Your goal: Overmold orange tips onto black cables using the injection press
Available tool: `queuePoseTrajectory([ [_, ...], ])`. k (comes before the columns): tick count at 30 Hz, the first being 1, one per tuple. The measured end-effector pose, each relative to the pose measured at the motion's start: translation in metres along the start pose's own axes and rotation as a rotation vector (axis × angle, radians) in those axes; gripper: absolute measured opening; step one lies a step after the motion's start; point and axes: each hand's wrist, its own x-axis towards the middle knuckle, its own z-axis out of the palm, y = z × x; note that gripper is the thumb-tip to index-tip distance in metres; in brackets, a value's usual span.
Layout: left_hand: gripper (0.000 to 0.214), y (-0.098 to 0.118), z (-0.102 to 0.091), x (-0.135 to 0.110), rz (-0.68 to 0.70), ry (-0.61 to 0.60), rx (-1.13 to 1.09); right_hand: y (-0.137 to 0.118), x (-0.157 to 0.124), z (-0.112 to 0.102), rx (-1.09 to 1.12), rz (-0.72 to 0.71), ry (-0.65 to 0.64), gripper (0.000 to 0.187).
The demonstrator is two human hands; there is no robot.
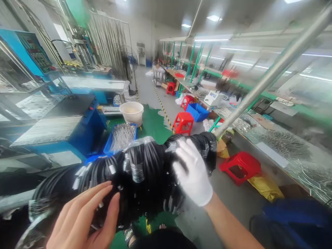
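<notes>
Thick bundles of coiled black cable (pixel 151 160) hang side by side over a horizontal metal pipe (pixel 18 200), some wrapped with clear plastic film. My bare left hand (pixel 85 216) is at the near left side of the coils, fingers stretched and thumb apart, with nothing visible in its grasp. Whether its fingertips touch the cable I cannot tell. On the right, my right hand (pixel 193 171) wears a white glove and lies over the coils with its fingers spread. Small white tags (pixel 112 169) show on the bundles at left.
Beyond the coils stand a blue crate (pixel 105 148) of thin metallic cables and a white bucket (pixel 131 111). Red stools (pixel 241 166) and a long workbench (pixel 269 152) run along the right. A slanted metal pole (pixel 272 72) rises at right; blue machines (pixel 85 121) stand left.
</notes>
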Motion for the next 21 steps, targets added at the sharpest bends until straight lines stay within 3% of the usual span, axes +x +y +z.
queuePoseTrajectory([
  [4, 0.038, 0.029, 0.018, -0.02, 0.093, -0.002, 0.196, 0.013, -0.03, 0.006, 0.063, 0.204, 0.097, 0.054],
  [7, 0.031, 0.047, 0.028, -0.034, -0.007, -0.088, 0.323, 0.023, -0.043, -0.001, 0.12, 0.33, 0.071, 0.053],
  [10, 0.038, 0.055, 0.041, -0.049, -0.21, -0.211, 0.381, 0.027, -0.045, -0.012, 0.133, 0.387, -0.01, 0.051],
  [12, 0.038, 0.056, 0.048, -0.055, -0.267, -0.235, 0.388, 0.026, -0.041, -0.018, 0.114, 0.413, -0.087, 0.053],
  [18, 0.032, 0.063, 0.049, -0.051, -0.362, -0.228, 0.281, 0.027, -0.024, -0.032, -0.035, 0.475, -0.344, 0.064],
  [21, 0.023, 0.058, 0.036, -0.048, -0.337, -0.123, 0.209, 0.042, -0.024, -0.029, -0.086, 0.356, -0.405, 0.066],
])
